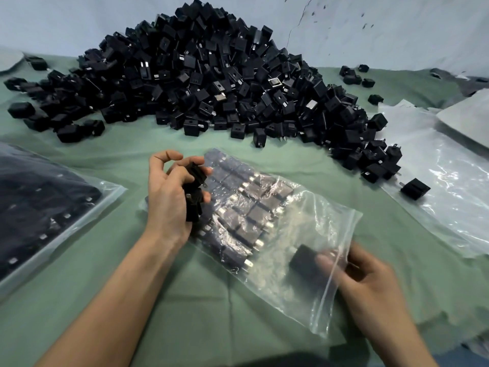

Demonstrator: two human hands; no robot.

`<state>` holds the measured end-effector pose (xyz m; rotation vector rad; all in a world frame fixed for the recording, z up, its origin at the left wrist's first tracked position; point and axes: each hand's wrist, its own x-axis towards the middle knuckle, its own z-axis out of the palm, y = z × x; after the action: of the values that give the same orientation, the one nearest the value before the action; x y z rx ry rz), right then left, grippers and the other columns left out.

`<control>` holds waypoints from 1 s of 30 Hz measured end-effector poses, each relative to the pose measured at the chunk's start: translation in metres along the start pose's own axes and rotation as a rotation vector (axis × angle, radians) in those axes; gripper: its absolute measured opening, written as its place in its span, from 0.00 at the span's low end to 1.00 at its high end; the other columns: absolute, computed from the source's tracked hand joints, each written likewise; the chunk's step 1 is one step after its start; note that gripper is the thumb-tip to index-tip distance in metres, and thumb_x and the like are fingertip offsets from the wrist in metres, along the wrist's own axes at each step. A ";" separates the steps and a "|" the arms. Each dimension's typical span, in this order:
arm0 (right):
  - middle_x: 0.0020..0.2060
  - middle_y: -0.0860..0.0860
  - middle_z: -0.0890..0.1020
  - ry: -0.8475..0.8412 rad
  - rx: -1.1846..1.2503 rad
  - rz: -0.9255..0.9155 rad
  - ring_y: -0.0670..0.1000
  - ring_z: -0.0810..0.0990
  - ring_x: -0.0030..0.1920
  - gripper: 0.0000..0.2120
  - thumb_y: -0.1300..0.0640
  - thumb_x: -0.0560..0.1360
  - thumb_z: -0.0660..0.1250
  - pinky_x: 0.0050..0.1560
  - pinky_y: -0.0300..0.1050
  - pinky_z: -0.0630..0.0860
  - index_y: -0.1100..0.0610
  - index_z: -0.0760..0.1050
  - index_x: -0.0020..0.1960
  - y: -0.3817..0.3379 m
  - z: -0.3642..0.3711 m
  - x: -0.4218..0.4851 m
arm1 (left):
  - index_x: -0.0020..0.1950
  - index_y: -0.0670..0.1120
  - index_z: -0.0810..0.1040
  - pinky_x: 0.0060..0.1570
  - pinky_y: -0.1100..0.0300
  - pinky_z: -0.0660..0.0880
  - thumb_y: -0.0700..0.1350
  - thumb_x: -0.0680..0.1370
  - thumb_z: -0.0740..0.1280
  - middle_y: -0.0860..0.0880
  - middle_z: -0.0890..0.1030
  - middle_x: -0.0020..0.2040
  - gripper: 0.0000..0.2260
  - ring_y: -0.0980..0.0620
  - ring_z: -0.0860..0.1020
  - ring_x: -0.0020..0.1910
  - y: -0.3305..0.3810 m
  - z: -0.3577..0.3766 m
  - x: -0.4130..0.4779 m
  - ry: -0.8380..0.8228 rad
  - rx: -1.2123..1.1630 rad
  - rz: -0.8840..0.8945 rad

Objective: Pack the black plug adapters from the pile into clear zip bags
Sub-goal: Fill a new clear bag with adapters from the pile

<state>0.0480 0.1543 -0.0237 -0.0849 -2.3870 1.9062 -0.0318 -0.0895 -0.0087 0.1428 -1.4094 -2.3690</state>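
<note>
The left hand [172, 197] curls its grip round a handful of black plug adapters [194, 176], fingers and thumb closed over them, and hangs just above the far left corner of the clear zip bag [325, 215]. The right hand [370, 276], blurred, is at the bag's open mouth, its fingers reaching inside the plastic, where its grip closes on a single adapter [304, 260]. The bag lies flat and slantwise in the middle of the tabletop, toward the near edge, on the green cloth [211, 300] that covers it. Packed adapters [251, 207] lie in neat rows in its far half, metal prongs pointing toward the mouth. Beyond the bag, along the far edge and against a pale wall [79, 17], rises the big pile of adapters [198, 75], spilling toward both sides. At the left edge lies a filled bag [39, 207], dark with adapters. At the right edge is a spread of empty clear bags [436, 168], with one stray adapter [415, 188] resting on them just beside the foot of the pile.
</note>
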 end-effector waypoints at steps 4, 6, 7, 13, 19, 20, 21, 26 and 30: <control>0.37 0.44 0.84 -0.044 -0.183 -0.111 0.41 0.81 0.36 0.08 0.51 0.60 0.73 0.40 0.32 0.75 0.54 0.82 0.36 0.005 0.003 -0.005 | 0.51 0.48 0.68 0.23 0.62 0.69 0.36 0.68 0.56 0.47 0.82 0.44 0.14 0.49 0.81 0.42 0.001 0.000 0.001 -0.036 -0.025 -0.034; 0.42 0.39 0.83 -0.076 -0.252 -0.201 0.41 0.81 0.45 0.07 0.49 0.61 0.73 0.47 0.30 0.73 0.51 0.82 0.36 0.006 -0.003 -0.003 | 0.52 0.48 0.68 0.23 0.63 0.69 0.37 0.68 0.58 0.48 0.82 0.44 0.14 0.49 0.81 0.43 0.001 0.000 0.001 -0.039 -0.026 -0.049; 0.43 0.38 0.83 -0.113 -0.269 -0.238 0.41 0.80 0.48 0.07 0.48 0.62 0.73 0.49 0.30 0.72 0.49 0.82 0.37 0.006 -0.006 -0.002 | 0.53 0.48 0.69 0.23 0.63 0.69 0.38 0.69 0.58 0.48 0.82 0.44 0.13 0.49 0.81 0.43 0.002 0.001 0.001 -0.042 -0.031 -0.051; 0.53 0.36 0.81 -0.340 -0.354 -0.346 0.42 0.71 0.65 0.09 0.41 0.67 0.72 0.63 0.39 0.67 0.46 0.82 0.39 0.008 -0.006 0.006 | 0.53 0.48 0.69 0.22 0.63 0.69 0.40 0.70 0.60 0.48 0.83 0.42 0.13 0.50 0.81 0.40 0.003 0.003 -0.002 -0.056 -0.034 -0.054; 0.60 0.35 0.77 -0.530 -0.364 -0.342 0.41 0.62 0.72 0.06 0.46 0.70 0.70 0.69 0.50 0.61 0.47 0.81 0.41 0.009 -0.007 0.016 | 0.54 0.48 0.69 0.23 0.64 0.69 0.40 0.70 0.59 0.47 0.82 0.43 0.13 0.50 0.81 0.39 0.004 0.003 -0.002 -0.070 -0.038 -0.065; 0.60 0.35 0.77 -0.539 -0.359 -0.337 0.41 0.63 0.72 0.07 0.44 0.71 0.70 0.70 0.51 0.61 0.47 0.81 0.41 0.009 -0.007 0.017 | 0.54 0.48 0.69 0.23 0.64 0.69 0.40 0.70 0.59 0.47 0.82 0.43 0.13 0.50 0.81 0.39 0.004 0.003 -0.002 -0.075 -0.038 -0.066; 0.60 0.35 0.77 -0.547 -0.356 -0.338 0.41 0.63 0.72 0.10 0.41 0.71 0.69 0.70 0.51 0.61 0.47 0.81 0.42 0.009 -0.008 0.017 | 0.55 0.47 0.69 0.22 0.63 0.69 0.40 0.70 0.59 0.47 0.82 0.43 0.13 0.50 0.81 0.39 0.004 0.003 -0.003 -0.081 -0.035 -0.068; 0.62 0.36 0.76 -0.600 -0.398 -0.400 0.43 0.63 0.72 0.14 0.44 0.73 0.65 0.70 0.59 0.62 0.52 0.83 0.47 0.010 -0.006 0.018 | 0.55 0.47 0.70 0.23 0.64 0.69 0.39 0.72 0.59 0.47 0.83 0.44 0.12 0.49 0.81 0.38 0.004 0.002 -0.004 -0.116 -0.017 -0.064; 0.66 0.32 0.70 -0.644 -0.450 -0.346 0.40 0.53 0.75 0.12 0.47 0.75 0.65 0.74 0.62 0.52 0.48 0.80 0.56 0.012 -0.004 0.019 | 0.54 0.48 0.71 0.24 0.65 0.69 0.43 0.74 0.61 0.47 0.83 0.45 0.09 0.46 0.82 0.38 0.004 0.003 -0.005 -0.184 -0.014 -0.090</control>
<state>0.0296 0.1628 -0.0336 0.9810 -2.9129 1.3427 -0.0269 -0.0863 -0.0044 -0.0167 -1.4970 -2.5202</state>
